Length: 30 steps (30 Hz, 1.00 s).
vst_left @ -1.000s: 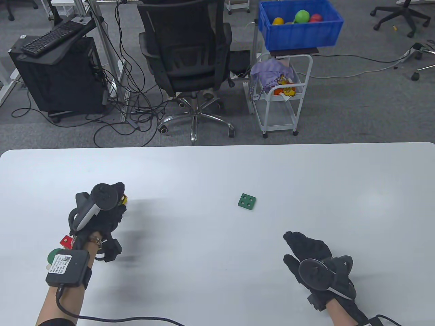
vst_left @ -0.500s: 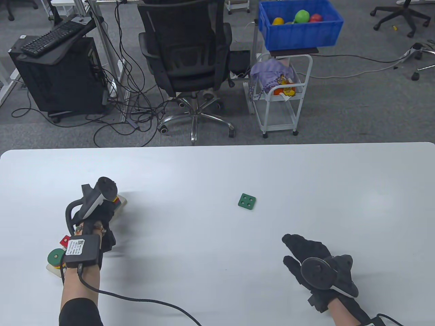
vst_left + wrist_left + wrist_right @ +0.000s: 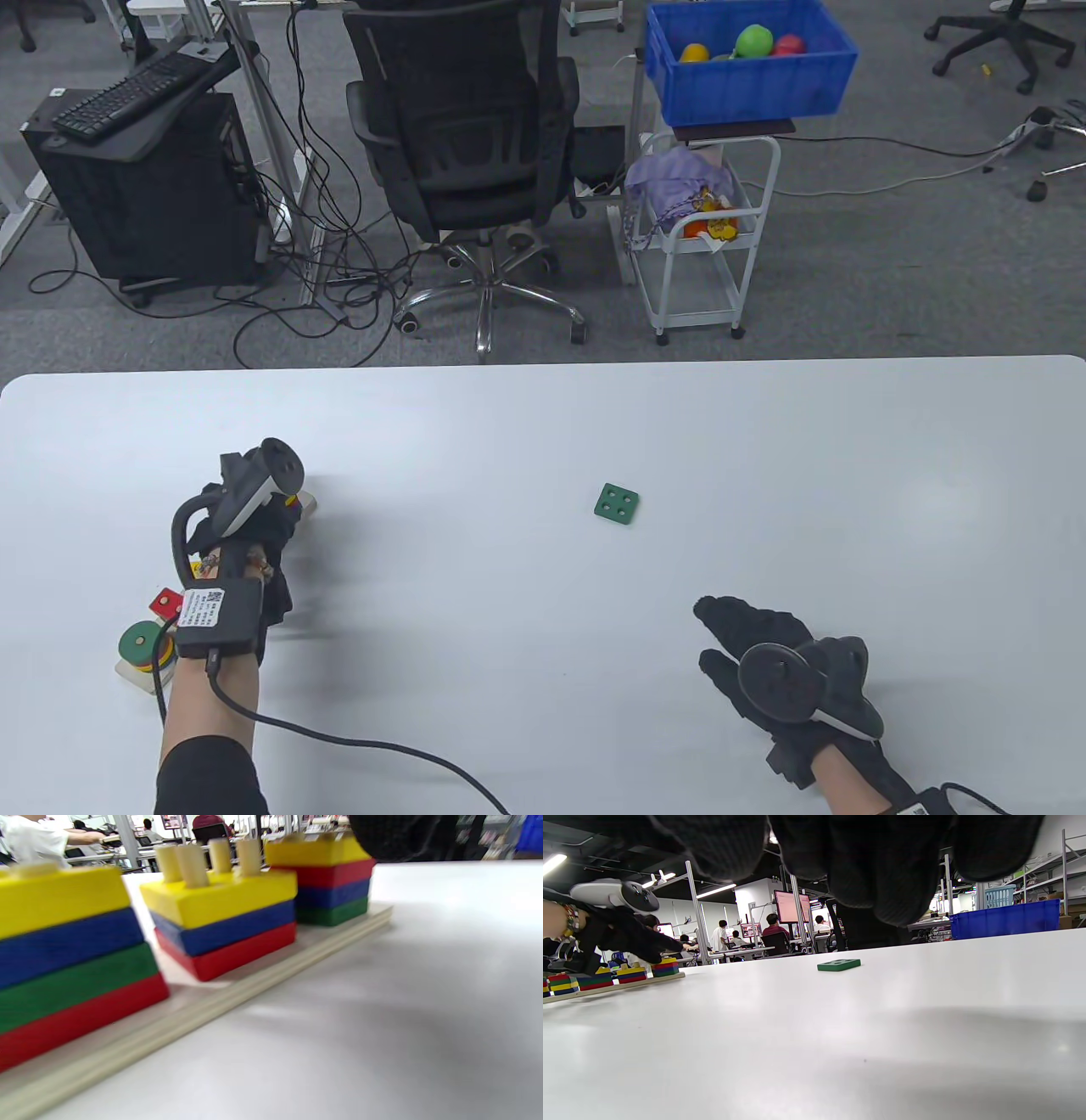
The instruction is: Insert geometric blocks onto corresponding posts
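White bench (image 3: pixel 543 424) runs wide under both my hands, with an office chair (image 3: pixel 462 153) and a blue crate (image 3: pixel 747 76) on the grey floor beyond its far edge. My left hand (image 3: pixel 246 531) sits over the far end of the wooden peg board (image 3: pixel 271 955) at the bench's left side; whether its fingers grip anything I cannot tell, since the tracker and glove cover them. On the board the stacks stand in a row: the nearest to my wrist camera is red, green, blue, yellow from the bottom (image 3: pixel 63 955), the middle one is red, blue, yellow (image 3: pixel 225 921) with four pegs (image 3: pixel 208 859) poking up bare above it, and the farthest is green, blue, red, yellow (image 3: pixel 331 882). A green square block (image 3: pixel 617 503) with four holes lies flat and alone mid-bench, well apart from the board. My right hand (image 3: pixel 764 645) rests low near the bench's near edge, fingers spread and holding nothing, the block ahead of it.
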{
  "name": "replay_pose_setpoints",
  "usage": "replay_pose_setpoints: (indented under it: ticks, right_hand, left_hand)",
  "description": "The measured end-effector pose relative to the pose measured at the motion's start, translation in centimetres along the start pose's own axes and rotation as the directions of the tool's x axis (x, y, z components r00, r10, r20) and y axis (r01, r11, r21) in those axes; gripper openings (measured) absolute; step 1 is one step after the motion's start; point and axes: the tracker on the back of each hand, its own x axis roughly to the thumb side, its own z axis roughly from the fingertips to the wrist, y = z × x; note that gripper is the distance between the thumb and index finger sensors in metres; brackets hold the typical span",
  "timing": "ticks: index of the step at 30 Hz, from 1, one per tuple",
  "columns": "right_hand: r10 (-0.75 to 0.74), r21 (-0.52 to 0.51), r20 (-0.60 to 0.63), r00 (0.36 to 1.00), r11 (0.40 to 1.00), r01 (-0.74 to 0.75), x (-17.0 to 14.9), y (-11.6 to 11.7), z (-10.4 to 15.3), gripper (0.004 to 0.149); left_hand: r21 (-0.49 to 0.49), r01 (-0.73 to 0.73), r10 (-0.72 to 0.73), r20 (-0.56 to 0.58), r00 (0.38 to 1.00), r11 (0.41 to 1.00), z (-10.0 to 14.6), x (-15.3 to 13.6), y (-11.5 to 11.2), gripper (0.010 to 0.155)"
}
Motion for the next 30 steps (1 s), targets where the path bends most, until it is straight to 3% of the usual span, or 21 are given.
replay_pose_setpoints:
  ticks: [3,6,10,15,18,21,23,30]
  right_hand:
    - [0.001,0.021,0.002,1.000,1.000,-0.001,0.1,0.3,-0.1,0.058]
    - [0.007,0.026,0.009,1.000,1.000,-0.007,0.4,0.6,-0.2,0.057]
    - [0.027,0.029,0.020,0.999,0.999,-0.027,1.1,1.3,-0.7,0.057]
    - [0.042,0.054,0.040,0.998,0.998,-0.044,2.3,2.3,-2.1,0.057]
    - [0.062,0.083,0.056,0.997,0.994,-0.066,3.5,2.9,-3.3,0.057]
    - [0.108,0.110,0.064,0.992,0.987,-0.115,4.3,3.1,-5.2,0.058]
    - [0.136,0.136,0.050,0.989,0.981,-0.142,4.8,3.1,-7.5,0.058]
    - [0.222,0.203,-0.053,0.974,0.957,-0.207,5.4,4.1,-16.5,0.060]
  left_hand:
    - [0.040,-0.073,0.068,0.120,0.990,0.997,1.9,0.0,0.7,0.070]
    - [0.078,-0.067,0.047,0.232,0.972,0.995,4.3,0.3,1.0,0.066]
    - [0.051,-0.180,0.146,0.394,0.907,0.982,10.0,0.8,0.9,0.064]
    - [0.004,-0.184,0.157,0.502,0.850,0.983,15.0,1.6,-0.9,0.065]
    - [0.026,-0.036,0.017,0.529,0.848,0.999,15.8,2.6,-1.9,0.064]
    - [0.030,-0.054,0.029,0.538,0.843,0.998,15.8,2.9,-2.3,0.063]
    - [-0.021,-0.071,0.071,0.559,0.826,0.997,15.9,3.1,-2.5,0.063]
    - [-0.021,-0.078,0.076,0.561,0.824,0.997,15.9,2.9,-2.5,0.063]
